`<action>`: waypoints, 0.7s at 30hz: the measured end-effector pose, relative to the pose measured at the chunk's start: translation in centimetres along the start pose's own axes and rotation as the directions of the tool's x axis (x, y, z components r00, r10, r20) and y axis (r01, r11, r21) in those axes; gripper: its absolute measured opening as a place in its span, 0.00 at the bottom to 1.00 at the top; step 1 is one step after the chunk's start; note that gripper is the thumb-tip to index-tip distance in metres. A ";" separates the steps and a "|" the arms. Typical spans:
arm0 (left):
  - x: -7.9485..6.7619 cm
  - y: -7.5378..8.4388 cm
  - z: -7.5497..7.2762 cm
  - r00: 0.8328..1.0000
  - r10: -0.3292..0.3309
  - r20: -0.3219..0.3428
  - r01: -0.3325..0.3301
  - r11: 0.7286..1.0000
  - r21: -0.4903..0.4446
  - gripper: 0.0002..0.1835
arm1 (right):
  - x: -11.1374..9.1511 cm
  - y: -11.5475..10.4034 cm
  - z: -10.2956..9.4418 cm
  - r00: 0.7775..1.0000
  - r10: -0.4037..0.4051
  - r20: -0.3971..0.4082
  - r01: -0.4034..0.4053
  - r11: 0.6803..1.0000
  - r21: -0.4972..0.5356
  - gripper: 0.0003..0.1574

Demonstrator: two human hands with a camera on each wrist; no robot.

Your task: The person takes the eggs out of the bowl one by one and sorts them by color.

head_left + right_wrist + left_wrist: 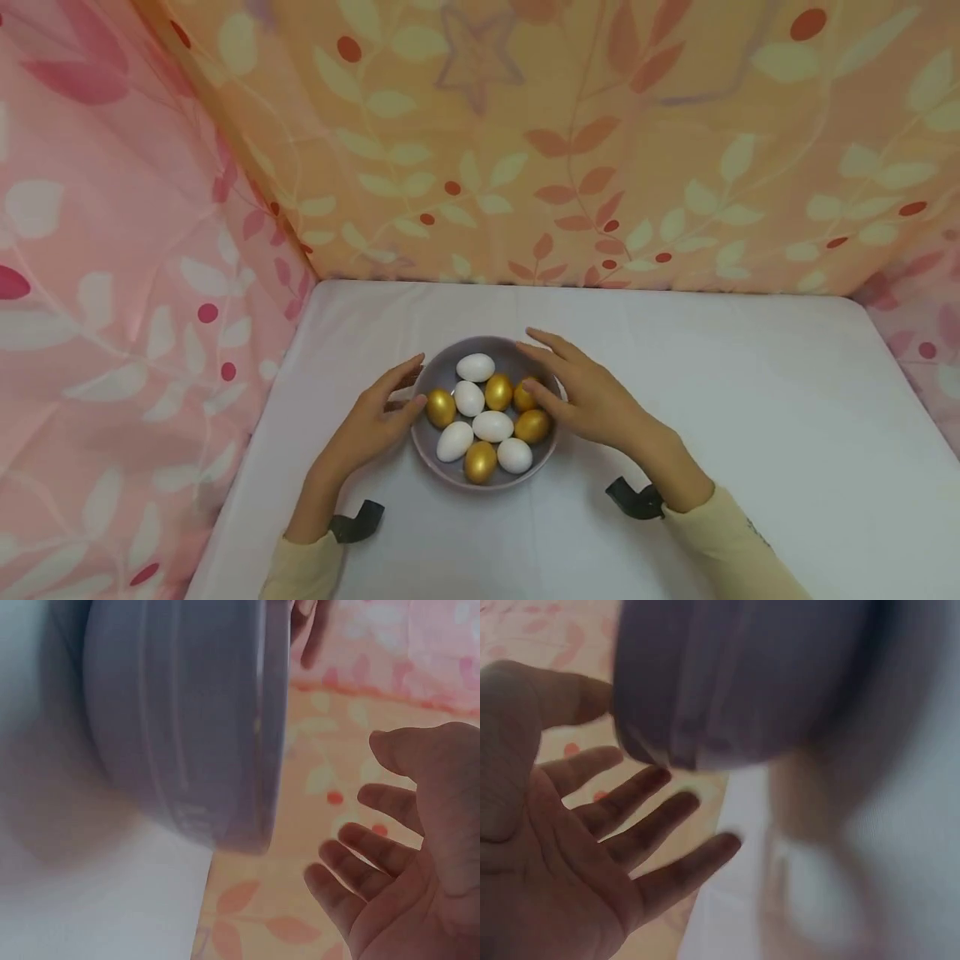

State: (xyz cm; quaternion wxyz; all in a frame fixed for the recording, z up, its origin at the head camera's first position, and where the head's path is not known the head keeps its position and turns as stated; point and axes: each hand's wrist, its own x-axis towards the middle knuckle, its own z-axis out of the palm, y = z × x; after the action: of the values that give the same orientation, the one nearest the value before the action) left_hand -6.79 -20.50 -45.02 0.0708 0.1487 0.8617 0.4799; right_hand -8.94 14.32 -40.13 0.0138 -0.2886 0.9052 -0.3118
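Note:
A round grey-purple bowl [510, 357] stands on the white-covered table, holding several white eggs [492, 427] and several gold eggs [481, 462]. At its left side is my left hand [372, 422], fingers spread and relaxed. In the left wrist view, the thumb tip [596, 701] meets the bowl's rim, while the other fingers extend below it. My right hand [600, 402] hovers at the right rim, its thumb over the gold eggs in the head view. The right wrist view shows these loosely bent fingers [375, 851] apart from the bowl wall [202, 712].
White cloth [750, 400] covers the table. An orange leaf-patterned curtain [480, 150] hangs along the back edge, and pink patterned cloth [150, 333] lines the left side. Dark curved pieces [636, 498] stick out at both wrists.

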 end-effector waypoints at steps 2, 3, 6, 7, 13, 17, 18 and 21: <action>-0.1 0.0 -0.1 1.000 -0.006 0.015 0.007 0.998 -0.067 0.34 | 0.6 -0.5 0.0 0.999 -0.033 0.041 0.031 0.998 0.046 0.33; -0.1 -0.1 -0.2 1.000 -0.007 0.027 0.010 0.995 -0.103 0.34 | 0.9 -0.8 0.0 0.997 -0.050 0.058 0.046 0.997 0.067 0.31; 0.0 -0.3 -0.4 0.997 0.009 0.071 0.005 0.982 -0.187 0.35 | 2.1 -1.1 -0.1 0.990 -0.107 0.088 0.099 0.991 0.087 0.28; 0.1 -0.4 -0.4 0.996 0.013 0.088 0.007 0.976 -0.219 0.35 | 2.5 -1.1 -0.1 0.988 -0.123 0.095 0.114 0.989 0.089 0.27; 0.4 -1.1 -0.8 0.990 -0.009 0.138 0.056 0.939 -0.340 0.37 | 5.6 -1.4 0.6 0.966 -0.162 0.200 0.144 0.984 0.103 0.22; 0.3 -1.4 -0.8 0.988 -0.022 0.151 0.075 0.934 -0.351 0.37 | 7.4 -2.1 1.4 0.946 -0.138 0.293 0.124 0.990 0.065 0.22; 0.3 -1.5 -0.8 0.987 -0.023 0.158 0.078 0.932 -0.355 0.37 | 7.7 -2.2 1.6 0.940 -0.136 0.314 0.126 0.991 0.052 0.23; 0.4 -1.5 -0.6 0.985 -0.019 0.169 0.082 0.925 -0.372 0.37 | 8.4 -2.4 2.2 0.922 -0.121 0.368 0.123 0.992 0.017 0.24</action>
State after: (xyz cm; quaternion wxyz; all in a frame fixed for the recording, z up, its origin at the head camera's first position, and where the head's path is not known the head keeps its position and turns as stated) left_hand -7.61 -21.60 -46.01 0.1805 0.1484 0.7481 0.6211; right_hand -14.27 7.11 -39.18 0.1627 -0.3976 0.8679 -0.2496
